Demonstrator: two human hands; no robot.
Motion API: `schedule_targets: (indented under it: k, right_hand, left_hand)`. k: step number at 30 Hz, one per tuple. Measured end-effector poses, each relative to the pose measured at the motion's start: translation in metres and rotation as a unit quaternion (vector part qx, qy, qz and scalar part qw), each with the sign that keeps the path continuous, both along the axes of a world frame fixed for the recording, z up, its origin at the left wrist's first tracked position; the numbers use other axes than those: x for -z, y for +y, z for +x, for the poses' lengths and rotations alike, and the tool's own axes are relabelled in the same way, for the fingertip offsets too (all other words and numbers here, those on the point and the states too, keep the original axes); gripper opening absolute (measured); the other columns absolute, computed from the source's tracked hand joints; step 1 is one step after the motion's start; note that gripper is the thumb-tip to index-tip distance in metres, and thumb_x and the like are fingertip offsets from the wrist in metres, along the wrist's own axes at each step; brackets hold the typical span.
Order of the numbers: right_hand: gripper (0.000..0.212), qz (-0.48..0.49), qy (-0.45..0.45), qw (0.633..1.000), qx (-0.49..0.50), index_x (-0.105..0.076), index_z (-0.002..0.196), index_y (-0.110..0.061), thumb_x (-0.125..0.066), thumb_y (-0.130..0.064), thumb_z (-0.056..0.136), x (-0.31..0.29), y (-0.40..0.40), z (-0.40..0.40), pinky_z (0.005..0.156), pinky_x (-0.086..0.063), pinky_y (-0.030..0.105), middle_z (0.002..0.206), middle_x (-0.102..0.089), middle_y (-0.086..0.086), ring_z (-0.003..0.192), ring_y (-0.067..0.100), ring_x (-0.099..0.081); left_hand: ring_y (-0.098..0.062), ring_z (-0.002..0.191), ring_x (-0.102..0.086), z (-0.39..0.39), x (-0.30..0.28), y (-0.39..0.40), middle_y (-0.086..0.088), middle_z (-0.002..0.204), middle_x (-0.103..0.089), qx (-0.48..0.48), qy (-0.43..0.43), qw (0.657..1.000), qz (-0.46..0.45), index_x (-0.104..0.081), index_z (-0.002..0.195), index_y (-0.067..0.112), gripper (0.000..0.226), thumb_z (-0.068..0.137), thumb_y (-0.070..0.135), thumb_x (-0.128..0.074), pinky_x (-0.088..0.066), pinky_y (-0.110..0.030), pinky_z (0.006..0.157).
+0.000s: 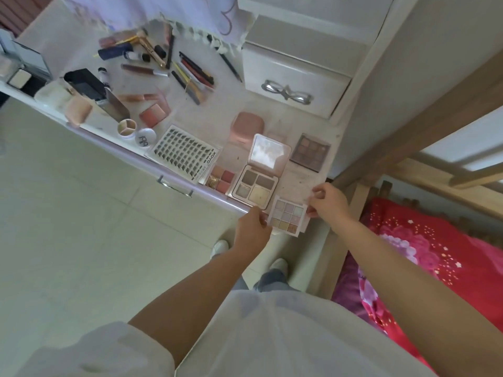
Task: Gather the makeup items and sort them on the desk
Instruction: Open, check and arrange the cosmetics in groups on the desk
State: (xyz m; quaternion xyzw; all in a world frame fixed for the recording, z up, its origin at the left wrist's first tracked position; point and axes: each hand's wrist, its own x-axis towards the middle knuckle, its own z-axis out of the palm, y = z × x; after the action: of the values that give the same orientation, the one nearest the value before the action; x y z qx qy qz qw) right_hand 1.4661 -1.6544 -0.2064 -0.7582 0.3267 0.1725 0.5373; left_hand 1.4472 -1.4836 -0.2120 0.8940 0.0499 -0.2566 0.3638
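Step in hand: while the rest of the makeup lies spread over the desk (296,178), a small nine-pan palette (289,216) is held at the desk's near edge, just beside the open mirror palette (258,180); it is judged to be in the middle of being placed among the palettes.
Left hand (251,229): the palette's left edge is pinched by its fingers.
Right hand (328,201): the palette's right side is gripped; a clear lid seems to be held there too, though this cannot be told for certain.
Palette row: to the left of the mirror palette, a blush palette (221,178) and a lash tray (185,153) are laid along the desk edge; behind the mirror palette, a dark eyeshadow palette (310,152) and a pink compact (249,125) are set.
Pencils and tubes: far behind and left of the mirror palette, pencils (194,73) and lipsticks (136,49) are gathered loosely.
Containers: each palette's pans are filled with powder; the mirror palette is left open, four pans shown. A white drawer box (296,77) behind the mirror palette is shut, contents unseen.
Next move: the nine-pan palette is likely to be lowered flat onto the bare patch right of the mirror palette, square with its neighbours and fully on the desk.
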Motion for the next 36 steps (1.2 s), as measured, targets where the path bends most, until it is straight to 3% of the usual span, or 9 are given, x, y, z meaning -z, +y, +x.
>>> schedule_targets:
  k: [4, 7, 9, 11, 14, 17, 21, 28, 36]
  right_hand:
    - [0.019, 0.008, -0.008, 1.000, 0.022, -0.048, 0.100, -0.009, -0.050, 0.004, 0.087, 0.000, -0.001, 0.001, 0.065, -0.052, 0.027, 0.079, -0.045, -0.003, 0.065, 0.015, -0.058]
    - [0.021, 0.021, -0.008, 0.999, 0.031, -0.050, 0.105, -0.005, -0.049, 0.005, 0.086, -0.002, -0.001, 0.005, 0.071, -0.051, 0.029, 0.092, -0.048, 0.005, 0.080, 0.024, -0.060]
    - [0.022, 0.005, -0.005, 1.000, 0.000, -0.051, 0.109, 0.000, -0.048, 0.003, 0.087, -0.004, -0.002, 0.009, 0.072, -0.051, 0.029, 0.100, -0.050, 0.012, 0.082, 0.025, -0.059]
    - [0.024, -0.084, -0.011, 0.995, -0.059, -0.052, 0.112, 0.001, -0.046, -0.001, 0.089, -0.005, -0.006, 0.013, 0.074, -0.049, 0.030, 0.100, -0.056, 0.013, 0.085, 0.026, -0.059]
    - [0.028, -0.272, -0.075, 0.948, -0.148, -0.053, 0.114, 0.000, -0.049, -0.007, 0.088, -0.009, -0.019, 0.032, 0.081, -0.038, 0.029, 0.113, -0.056, 0.018, 0.105, 0.031, -0.052]
    - [0.040, -0.342, -0.119, 0.898, -0.250, -0.050, 0.116, 0.001, -0.060, -0.015, 0.081, -0.012, -0.033, 0.066, 0.092, -0.035, 0.034, 0.122, -0.046, 0.022, 0.115, 0.034, -0.042]
    - [0.064, -0.336, -0.064, 0.861, -0.377, -0.044, 0.125, -0.004, -0.071, -0.027, 0.072, -0.007, -0.044, 0.094, 0.093, -0.037, 0.038, 0.125, -0.044, 0.020, 0.117, 0.035, -0.040]
    - [0.064, -0.322, -0.095, 0.867, -0.367, -0.047, 0.127, -0.005, -0.073, -0.028, 0.073, -0.015, -0.058, 0.096, 0.095, -0.037, 0.038, 0.124, -0.049, 0.018, 0.116, 0.033, -0.044]
    - [0.073, -0.296, -0.079, 0.865, -0.397, -0.035, 0.132, 0.002, -0.072, -0.020, 0.074, -0.009, -0.067, 0.098, 0.102, -0.026, 0.028, 0.136, -0.035, 0.019, 0.127, 0.030, -0.031]
  left_hand:
    - [-0.001, 0.059, -0.044, -0.001, -0.001, -0.006, 0.010, 0.064, -0.048, -0.082, 0.001, 0.995, -0.050, -0.050, 0.075, 0.018, 0.016, 0.081, 0.005, -0.058, -0.036, 0.004, 0.050]
    - [-0.003, 0.060, -0.046, 0.000, -0.002, -0.008, 0.009, 0.065, -0.051, -0.134, -0.005, 0.987, -0.091, -0.047, 0.068, 0.024, 0.025, 0.081, 0.005, -0.057, -0.036, 0.003, 0.048]
    - [-0.003, 0.060, -0.047, -0.001, -0.002, -0.009, 0.010, 0.066, -0.051, -0.144, 0.003, 0.985, -0.097, -0.050, 0.073, 0.020, 0.018, 0.082, 0.006, -0.056, -0.036, 0.003, 0.046]
    - [-0.002, 0.060, -0.047, -0.003, -0.002, -0.009, 0.010, 0.068, -0.051, -0.135, 0.009, 0.986, -0.095, -0.052, 0.081, 0.016, 0.011, 0.083, 0.006, -0.055, -0.036, 0.003, 0.046]
    - [-0.001, 0.064, -0.047, 0.000, -0.008, -0.004, 0.011, 0.071, -0.051, -0.078, -0.026, 0.995, -0.048, -0.056, 0.089, 0.011, 0.007, 0.085, 0.007, -0.053, -0.039, -0.003, 0.051]
    - [-0.012, 0.074, -0.053, 0.017, -0.022, 0.004, 0.003, 0.082, -0.056, -0.001, -0.106, 0.994, 0.005, -0.058, 0.095, 0.005, 0.012, 0.086, 0.007, -0.050, -0.045, -0.018, 0.068]
    - [-0.020, 0.081, -0.055, 0.044, -0.037, 0.009, -0.007, 0.093, -0.061, 0.047, -0.157, 0.985, 0.044, -0.057, 0.099, 0.004, 0.017, 0.086, 0.007, -0.048, -0.045, -0.029, 0.073]
    - [-0.025, 0.095, -0.057, 0.066, -0.048, -0.006, -0.014, 0.107, -0.061, 0.087, -0.150, 0.984, 0.027, -0.058, 0.106, 0.001, 0.023, 0.086, 0.006, -0.049, -0.042, -0.028, 0.082]
    - [-0.027, 0.097, -0.057, 0.067, -0.049, -0.019, -0.016, 0.108, -0.061, 0.114, -0.121, 0.986, 0.011, -0.058, 0.106, 0.000, 0.022, 0.086, 0.004, -0.049, -0.046, -0.034, 0.086]
